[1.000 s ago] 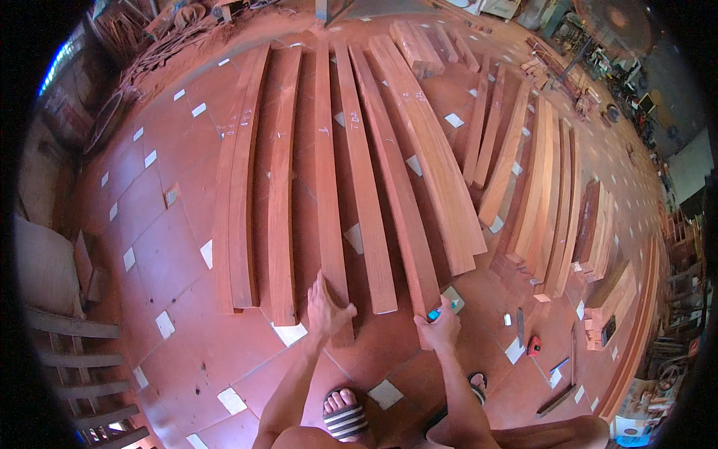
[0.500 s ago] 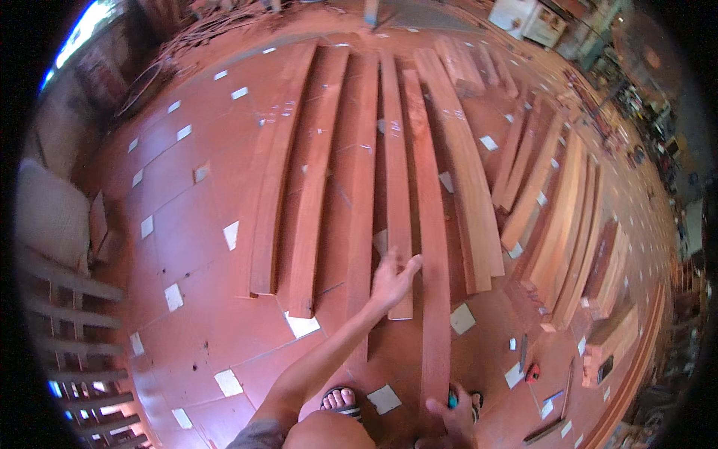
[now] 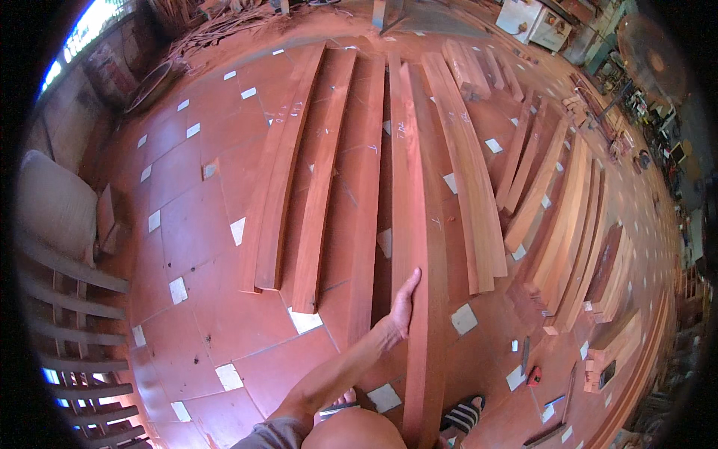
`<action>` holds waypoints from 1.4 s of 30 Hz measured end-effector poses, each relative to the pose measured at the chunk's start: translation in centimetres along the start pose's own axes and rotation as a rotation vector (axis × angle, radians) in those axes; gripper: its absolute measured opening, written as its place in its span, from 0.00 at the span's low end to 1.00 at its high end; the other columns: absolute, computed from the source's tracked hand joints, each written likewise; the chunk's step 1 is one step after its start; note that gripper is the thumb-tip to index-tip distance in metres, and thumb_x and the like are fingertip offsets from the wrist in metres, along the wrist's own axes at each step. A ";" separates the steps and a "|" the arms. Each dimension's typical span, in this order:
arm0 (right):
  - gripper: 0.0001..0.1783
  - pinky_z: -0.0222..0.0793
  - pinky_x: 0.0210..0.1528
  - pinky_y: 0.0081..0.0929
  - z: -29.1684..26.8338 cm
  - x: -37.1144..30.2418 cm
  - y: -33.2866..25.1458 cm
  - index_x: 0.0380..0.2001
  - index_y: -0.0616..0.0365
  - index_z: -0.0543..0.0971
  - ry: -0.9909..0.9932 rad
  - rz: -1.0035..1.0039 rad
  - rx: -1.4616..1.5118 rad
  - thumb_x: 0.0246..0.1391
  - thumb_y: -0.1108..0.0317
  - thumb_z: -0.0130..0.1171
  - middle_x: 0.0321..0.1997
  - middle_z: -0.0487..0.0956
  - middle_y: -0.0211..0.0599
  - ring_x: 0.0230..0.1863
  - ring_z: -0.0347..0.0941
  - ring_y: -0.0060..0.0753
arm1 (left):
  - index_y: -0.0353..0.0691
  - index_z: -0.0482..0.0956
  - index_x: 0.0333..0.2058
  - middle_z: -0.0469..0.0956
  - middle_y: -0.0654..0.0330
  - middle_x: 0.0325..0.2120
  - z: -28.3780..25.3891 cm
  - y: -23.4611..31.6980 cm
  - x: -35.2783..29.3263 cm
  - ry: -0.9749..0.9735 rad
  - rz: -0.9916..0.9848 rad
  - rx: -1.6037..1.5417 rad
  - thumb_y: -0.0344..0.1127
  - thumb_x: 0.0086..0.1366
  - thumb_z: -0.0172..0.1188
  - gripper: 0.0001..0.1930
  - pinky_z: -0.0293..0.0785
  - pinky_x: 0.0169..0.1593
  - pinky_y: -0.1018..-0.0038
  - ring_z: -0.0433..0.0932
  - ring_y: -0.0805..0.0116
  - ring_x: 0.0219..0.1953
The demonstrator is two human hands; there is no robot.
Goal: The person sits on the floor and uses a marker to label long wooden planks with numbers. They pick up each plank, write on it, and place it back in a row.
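Note:
A long reddish wooden board (image 3: pixel 416 224) runs away from me, its near end reaching the lower edge of the view. My left hand (image 3: pixel 404 308) is closed round its left edge, thumb up along the side. The board looks raised and turned partly on edge, covering part of the chalk-marked plank (image 3: pixel 400 157) beside it. I cannot make out my right hand; the near end of the board and the lower edge hide that area. Left of my hand lies another plank (image 3: pixel 364 224).
More planks (image 3: pixel 307 262) lie on the tiled floor (image 3: pixel 179 239), with a pair (image 3: pixel 467 194) to the right. Stacked timber (image 3: pixel 568 232) stands farther right. A red tape measure (image 3: pixel 534 376) lies near my sandalled foot (image 3: pixel 462 416). A slatted wooden piece (image 3: pixel 82 329) stands at left.
My left hand has gone from hovering open above the planks to gripping the board. The board has lifted and turned. My right hand, at its near end before, no longer shows.

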State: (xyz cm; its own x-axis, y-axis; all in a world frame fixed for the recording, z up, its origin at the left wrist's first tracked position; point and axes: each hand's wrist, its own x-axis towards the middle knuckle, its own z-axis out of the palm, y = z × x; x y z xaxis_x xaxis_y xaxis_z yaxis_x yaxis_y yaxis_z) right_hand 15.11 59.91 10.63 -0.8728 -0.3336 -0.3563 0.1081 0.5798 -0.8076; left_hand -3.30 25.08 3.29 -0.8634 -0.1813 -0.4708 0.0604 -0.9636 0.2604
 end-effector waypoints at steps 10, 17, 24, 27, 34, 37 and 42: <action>0.43 0.67 0.64 0.45 -0.3 3.5 -8.8 0.62 0.57 0.70 -0.085 -0.341 -0.346 0.43 0.67 0.80 0.54 0.76 0.44 0.58 0.72 0.48 | 0.41 0.78 0.48 0.80 0.51 0.38 -3.7 5.3 3.0 -0.257 0.071 -0.215 0.78 0.65 0.48 0.41 0.82 0.43 0.57 0.82 0.55 0.39; 0.45 0.69 0.64 0.38 3.6 6.6 -12.9 0.65 0.61 0.70 -0.222 -0.111 -0.148 0.48 0.53 0.80 0.58 0.77 0.48 0.59 0.75 0.43 | 0.41 0.80 0.49 0.81 0.56 0.38 -5.3 11.3 5.6 -0.292 0.117 -0.290 0.77 0.66 0.49 0.40 0.79 0.42 0.63 0.80 0.60 0.39; 0.50 0.73 0.57 0.46 12.6 14.9 -16.5 0.62 0.69 0.70 -0.235 -0.253 -0.219 0.37 0.57 0.81 0.51 0.80 0.60 0.55 0.77 0.59 | 0.42 0.79 0.56 0.78 0.60 0.51 -7.3 17.5 -1.4 0.633 0.910 0.496 0.56 0.73 0.57 0.25 0.70 0.56 0.66 0.76 0.67 0.53; 0.49 0.70 0.53 0.55 19.2 19.9 -13.8 0.60 0.69 0.69 -0.138 -0.547 -0.259 0.36 0.56 0.80 0.48 0.79 0.59 0.50 0.75 0.65 | 0.38 0.79 0.57 0.79 0.59 0.53 -12.8 17.1 -7.1 0.761 0.962 0.715 0.47 0.74 0.58 0.21 0.71 0.60 0.66 0.75 0.68 0.56; 0.50 0.67 0.54 0.53 28.8 20.6 -13.3 0.61 0.72 0.67 -0.175 -0.533 -0.418 0.38 0.58 0.79 0.40 0.82 0.60 0.49 0.74 0.64 | 0.28 0.76 0.59 0.81 0.46 0.54 -19.7 11.6 -12.9 0.849 0.646 1.064 0.39 0.71 0.61 0.24 0.76 0.59 0.65 0.81 0.59 0.56; 0.50 0.65 0.58 0.52 29.9 21.3 -11.0 0.61 0.77 0.64 -0.181 -0.564 -0.389 0.40 0.61 0.79 0.40 0.82 0.62 0.48 0.74 0.65 | 0.27 0.73 0.62 0.81 0.44 0.54 -18.4 11.3 -13.2 0.839 0.606 1.108 0.38 0.70 0.61 0.26 0.77 0.58 0.65 0.81 0.58 0.56; 0.49 0.62 0.62 0.53 30.0 20.5 -12.1 0.63 0.82 0.60 -0.193 -0.524 -0.410 0.45 0.67 0.76 0.43 0.81 0.65 0.51 0.75 0.67 | 0.28 0.71 0.64 0.80 0.41 0.56 -18.5 11.3 -13.5 0.862 0.581 1.174 0.38 0.68 0.64 0.30 0.78 0.57 0.63 0.82 0.54 0.55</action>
State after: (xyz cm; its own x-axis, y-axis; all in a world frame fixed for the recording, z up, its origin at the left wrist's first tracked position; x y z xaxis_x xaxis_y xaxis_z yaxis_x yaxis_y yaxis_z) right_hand 10.15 23.79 -1.02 -0.6563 -0.7507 -0.0751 -0.5269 0.5273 -0.6666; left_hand 18.34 13.03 -2.99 -0.3010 -0.9079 -0.2916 -0.4931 -0.1135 0.8625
